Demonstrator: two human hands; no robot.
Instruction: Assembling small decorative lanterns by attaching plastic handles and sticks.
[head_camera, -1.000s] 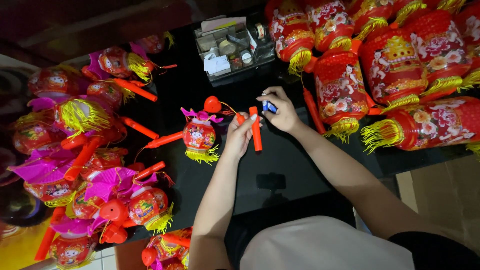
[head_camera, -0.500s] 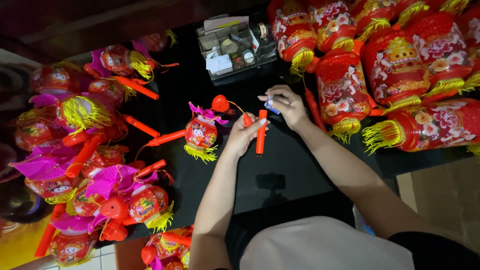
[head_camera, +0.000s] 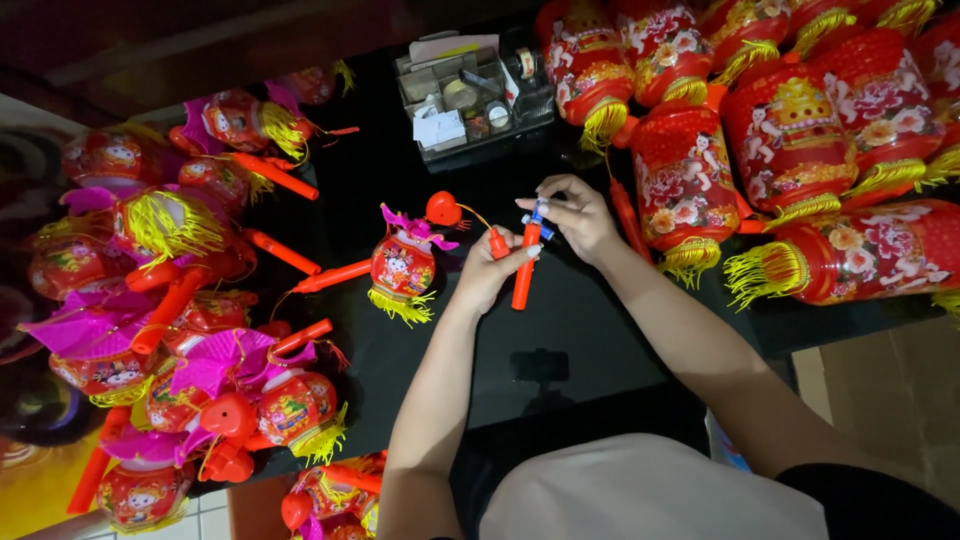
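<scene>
My left hand grips an orange plastic handle stick held upright over the black table. A thin wire runs from the stick's top to a small red lantern with pink trim and a yellow fringe, which lies on the table just left of my hands. My right hand pinches a small blue and white piece at the top of the stick.
Small lanterns with orange sticks are heaped at the left. Large red lanterns with gold tassels crowd the right and back. A clear compartment box of small parts stands at the back. A loose orange stick lies beside the small lantern.
The head view has shifted slightly. My hands have brought the orange stick more upright, and my right hand has moved onto its top end with the small blue piece.
</scene>
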